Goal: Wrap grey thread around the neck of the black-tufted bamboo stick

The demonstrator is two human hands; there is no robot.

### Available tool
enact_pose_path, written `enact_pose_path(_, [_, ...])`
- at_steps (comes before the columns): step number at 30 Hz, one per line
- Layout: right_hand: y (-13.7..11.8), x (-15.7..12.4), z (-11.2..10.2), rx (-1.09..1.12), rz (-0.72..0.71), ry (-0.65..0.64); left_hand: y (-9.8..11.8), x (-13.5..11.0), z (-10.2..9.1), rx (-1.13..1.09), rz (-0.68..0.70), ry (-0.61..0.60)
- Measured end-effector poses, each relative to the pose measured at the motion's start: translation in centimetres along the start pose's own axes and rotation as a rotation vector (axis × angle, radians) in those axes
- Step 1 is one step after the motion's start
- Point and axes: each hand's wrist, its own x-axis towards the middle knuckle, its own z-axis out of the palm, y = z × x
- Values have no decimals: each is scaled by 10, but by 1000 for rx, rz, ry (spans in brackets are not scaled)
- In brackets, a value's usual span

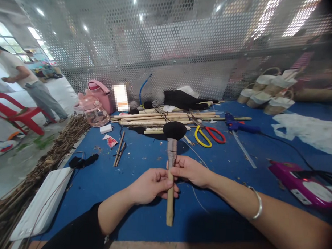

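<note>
Both of my hands hold one wooden stick (170,208) upright over the blue table. A rounded black head (175,131) tops it, and a greyish wrapping (171,148) covers the stick just below that head. My left hand (150,185) pinches the stick around its middle, thumb in front. Slightly higher, my right hand (190,170) grips it near the lower end of the wrapping, thumb across the front. Beyond the black head lie scissors (203,136) with one yellow and one red handle. A thin pale strand (197,198) runs on the table beside the stick.
A blue glue gun (236,125) with a clear glue stick and a purple power strip (302,183) are at right. Wooden sticks (155,118) lie behind. A pink bottle (95,109), a white power bank (43,203) and bundled twigs (51,146) are left. A person (28,76) stands beyond.
</note>
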Motion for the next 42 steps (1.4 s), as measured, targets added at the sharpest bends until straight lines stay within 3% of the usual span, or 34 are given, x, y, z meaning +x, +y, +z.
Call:
enact_pose_path(3, [2,2,1,-14,-10,15,-1,0,0,40,6,14])
enact_pose_path(9, [0,5,8,-22,-45,90,-8,4,-1,136,169,265])
enact_pose_path(11, [-2,4,8,-29,-47,92,-9,5,-1,139,167,285])
enact_pose_path(22, [-1,-2,-2,-94,-36,-15,2,-5,4,34,73,54])
enact_pose_path(28, [-5,1,6,-116,-46,51,-5,-1,1,285,174,213])
enact_pose_path(32, [-4,1,6,-113,-62,50,-8,1,-1,294,198,256])
enact_pose_path(38, [1,0,-1,-92,-31,18,0,-3,2,107,70,101])
enact_pose_path(42, [1,-2,-3,-96,-20,-21,0,-5,3,64,68,16])
